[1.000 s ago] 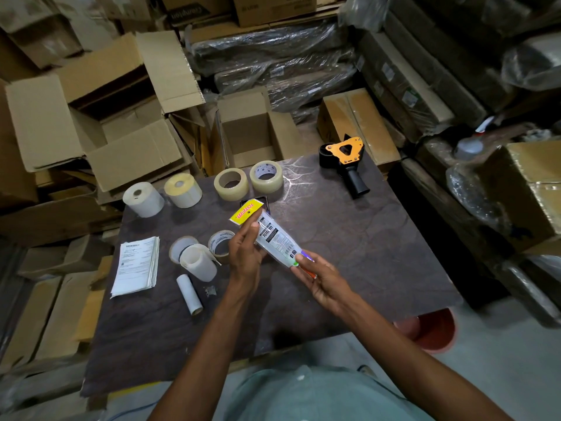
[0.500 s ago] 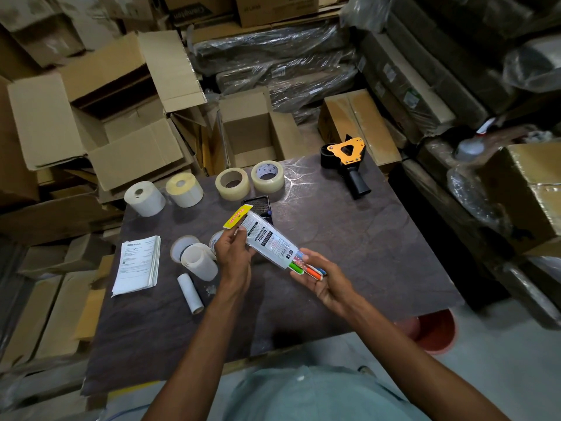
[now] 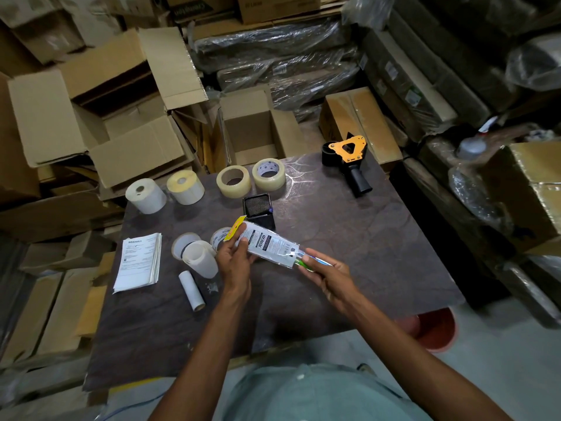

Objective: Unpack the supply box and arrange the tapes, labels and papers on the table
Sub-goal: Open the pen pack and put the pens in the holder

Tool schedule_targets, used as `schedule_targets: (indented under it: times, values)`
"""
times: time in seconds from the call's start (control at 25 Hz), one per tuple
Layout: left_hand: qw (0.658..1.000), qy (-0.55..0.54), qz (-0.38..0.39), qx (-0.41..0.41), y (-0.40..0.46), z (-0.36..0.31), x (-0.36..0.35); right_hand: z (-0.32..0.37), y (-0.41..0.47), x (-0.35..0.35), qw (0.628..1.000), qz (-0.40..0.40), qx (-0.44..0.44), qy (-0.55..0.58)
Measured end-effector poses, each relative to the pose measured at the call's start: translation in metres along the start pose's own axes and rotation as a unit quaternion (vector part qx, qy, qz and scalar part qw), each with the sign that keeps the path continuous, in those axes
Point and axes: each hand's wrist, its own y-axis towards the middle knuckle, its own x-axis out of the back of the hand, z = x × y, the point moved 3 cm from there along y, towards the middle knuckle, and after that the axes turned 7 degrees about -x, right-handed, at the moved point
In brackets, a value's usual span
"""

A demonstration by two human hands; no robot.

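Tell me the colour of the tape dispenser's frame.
Orange, on a black handle: tape dispenser, head view.

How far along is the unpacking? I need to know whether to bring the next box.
Mostly laid out: two label rolls, two tape rolls and a tape dispenser along the far edge, a paper stack at the left. In hand: the left hand and right hand hold a marker pack. Left: placing it.

Both hands held a clear pen packet [image 3: 268, 245] above the dark table [image 3: 364, 253]: the left hand [image 3: 235, 258] gripped its yellow-tabbed end, the right hand [image 3: 326, 270] pinched the pens' end. 2 label rolls [image 3: 146, 196] and 2 clear tape rolls [image 3: 233, 181] stood along the far edge, near a tape dispenser [image 3: 349, 158].
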Motion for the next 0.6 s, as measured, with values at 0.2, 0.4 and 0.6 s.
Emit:
schedule_targets:
  times: [0.2,0.4,0.6]
  values:
    - [0.997,-0.024,-0.065,0.036,0.008,0.017,0.018,0.009,0.002,0.023,0.998,-0.034,-0.014,-0.053]
    - [0.991,-0.006,-0.097,0.093,0.008,0.04,0.032,0.033,0.001,0.052,0.996,-0.069,-0.012,-0.062]
    - [0.982,0.037,-0.038,0.182,-0.006,0.059,0.033,0.056,0.002,0.072,0.991,-0.106,0.025,-0.077]
